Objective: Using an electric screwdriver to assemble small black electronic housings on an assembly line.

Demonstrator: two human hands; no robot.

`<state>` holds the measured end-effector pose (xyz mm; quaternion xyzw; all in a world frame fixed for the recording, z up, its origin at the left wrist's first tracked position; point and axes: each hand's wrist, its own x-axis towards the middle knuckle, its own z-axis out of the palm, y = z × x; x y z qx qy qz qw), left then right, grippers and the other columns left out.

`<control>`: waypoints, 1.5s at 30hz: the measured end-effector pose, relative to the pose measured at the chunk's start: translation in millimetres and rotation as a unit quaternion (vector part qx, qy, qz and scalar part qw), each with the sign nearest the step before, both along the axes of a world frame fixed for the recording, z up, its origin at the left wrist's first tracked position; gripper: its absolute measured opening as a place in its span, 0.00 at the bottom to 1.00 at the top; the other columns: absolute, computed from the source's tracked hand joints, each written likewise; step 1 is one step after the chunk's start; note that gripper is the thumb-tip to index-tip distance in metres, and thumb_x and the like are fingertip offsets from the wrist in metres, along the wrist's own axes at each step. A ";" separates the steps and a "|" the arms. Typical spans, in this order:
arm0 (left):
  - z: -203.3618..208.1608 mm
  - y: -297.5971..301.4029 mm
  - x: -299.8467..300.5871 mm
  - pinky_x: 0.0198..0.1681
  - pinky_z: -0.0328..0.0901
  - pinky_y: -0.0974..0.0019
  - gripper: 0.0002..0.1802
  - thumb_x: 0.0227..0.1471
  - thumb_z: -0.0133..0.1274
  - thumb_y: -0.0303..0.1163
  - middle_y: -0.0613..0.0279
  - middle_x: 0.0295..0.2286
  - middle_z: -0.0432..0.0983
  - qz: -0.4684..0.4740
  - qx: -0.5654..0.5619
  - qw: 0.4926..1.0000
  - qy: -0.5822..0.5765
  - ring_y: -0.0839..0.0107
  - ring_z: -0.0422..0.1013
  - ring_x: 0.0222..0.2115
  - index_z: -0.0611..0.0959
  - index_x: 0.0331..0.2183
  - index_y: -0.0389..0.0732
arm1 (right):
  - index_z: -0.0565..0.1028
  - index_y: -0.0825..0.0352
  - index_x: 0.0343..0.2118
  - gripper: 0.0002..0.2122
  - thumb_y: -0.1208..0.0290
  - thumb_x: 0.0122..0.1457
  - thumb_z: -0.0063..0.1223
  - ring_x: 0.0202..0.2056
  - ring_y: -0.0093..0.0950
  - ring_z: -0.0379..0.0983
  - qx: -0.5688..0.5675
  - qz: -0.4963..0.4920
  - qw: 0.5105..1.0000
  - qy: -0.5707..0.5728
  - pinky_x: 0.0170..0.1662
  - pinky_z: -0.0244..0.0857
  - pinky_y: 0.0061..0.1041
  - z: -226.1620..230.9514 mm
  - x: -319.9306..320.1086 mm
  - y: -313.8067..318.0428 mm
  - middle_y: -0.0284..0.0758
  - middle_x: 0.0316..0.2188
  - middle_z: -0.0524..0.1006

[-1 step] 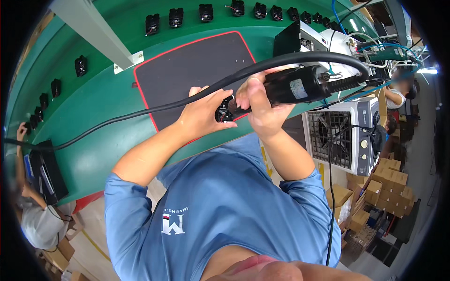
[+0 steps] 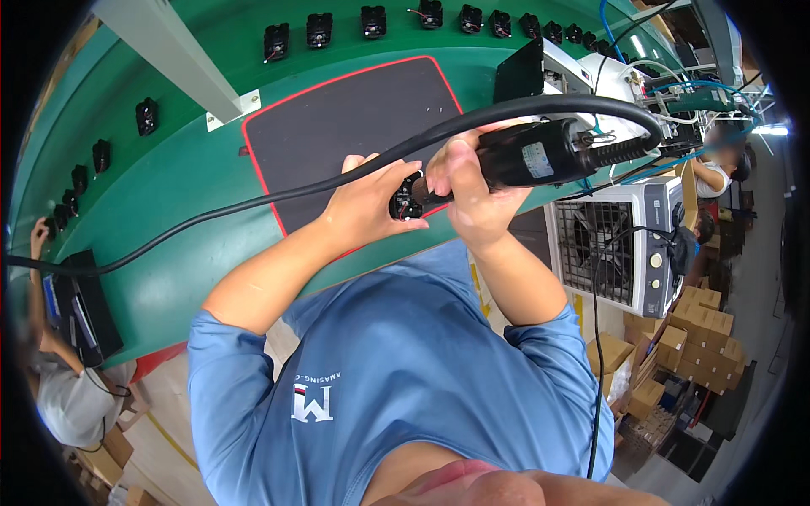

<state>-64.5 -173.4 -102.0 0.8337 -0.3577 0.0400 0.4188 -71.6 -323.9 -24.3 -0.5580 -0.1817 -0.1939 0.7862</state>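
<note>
- The small black module, one, sits in the left hand over the near part of the dark mat; whether it rests on the mat is hidden.
- It looks light and stiff, probably hard plastic; the thin red wire seems its fragile part, so the sides are the better hold.
- Left fingers: partly open, curved around the module, thumb on the near side.
- Right hand, fingers wrapped closely around the front of one corded black driver, likely heavier; its nose meets the module's right side, contact unclear.
- One thick black cable arches across, far from limp.
- One red-edged mat, on one green bench.
- Similar modules: at least ten on the far side, at least five to the left; the farthest blur together.
</note>
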 end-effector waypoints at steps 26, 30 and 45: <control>-4.0 15.6 5.6 0.41 0.59 0.57 0.40 0.33 0.72 0.49 0.57 0.37 0.72 -0.021 0.033 0.999 0.008 0.56 0.69 0.39 0.76 0.46 0.40 | 0.69 0.69 0.43 0.12 0.86 0.57 0.53 0.20 0.17 0.68 0.028 0.041 0.996 0.074 0.23 0.65 0.21 2.1 16.6 10.7 0.29 0.24 0.70; 52.3 77.7 -2.9 0.48 0.61 0.57 0.42 0.35 0.71 0.41 0.56 0.42 0.72 -0.041 0.170 0.985 0.008 0.56 0.68 0.45 0.74 0.54 0.43 | 0.66 0.66 0.47 0.11 0.79 0.61 0.44 0.15 0.21 0.61 0.100 -0.020 0.995 -0.010 0.20 0.63 0.25 60.4 7.4 -37.6 0.33 0.19 0.67; 11.0 273.8 157.4 0.61 0.52 0.45 0.54 0.35 0.72 0.38 0.58 0.63 0.55 0.418 0.320 0.849 0.042 0.55 0.52 0.64 0.62 0.62 0.46 | 0.65 0.68 0.43 0.12 0.82 0.57 0.50 0.12 0.20 0.60 0.045 -0.012 0.992 0.117 0.18 0.63 0.23 7.5 -46.6 -79.8 0.32 0.19 0.67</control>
